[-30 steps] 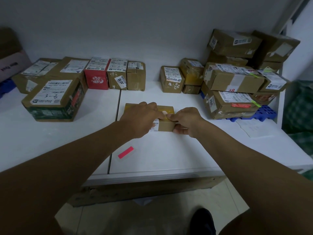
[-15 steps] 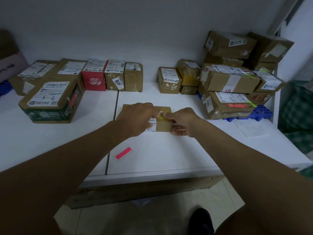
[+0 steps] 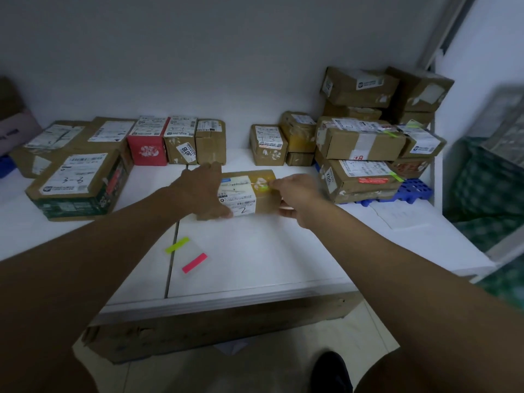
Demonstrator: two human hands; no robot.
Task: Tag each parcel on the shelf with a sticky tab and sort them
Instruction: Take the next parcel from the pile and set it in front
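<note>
A brown parcel [image 3: 262,201] with a white label marked "2" sits mid-shelf on the white shelf [image 3: 255,259]. A yellow-green sticky tab [image 3: 264,188] is on its top. My left hand [image 3: 202,191] grips the parcel's left end, fingers over the back and thumb at the front. My right hand [image 3: 297,195] holds the right end, fingertips by the tab and thumb low at the front. Nearer me lies a clear sheet with a yellow-green tab [image 3: 177,245] and a pink tab [image 3: 194,262].
A row of parcels [image 3: 181,143] lines the back left, with a large box marked "3-3" [image 3: 76,182] in front. Stacked parcels [image 3: 363,143] fill the back right on a blue pallet [image 3: 414,190]. A paper sheet [image 3: 402,214] lies at the right. My shoe [image 3: 331,370] shows below.
My left hand slid from the parcel's top to its left end, uncovering the label and the tab. The right hand drew back toward the right end. The view shifted slightly.
</note>
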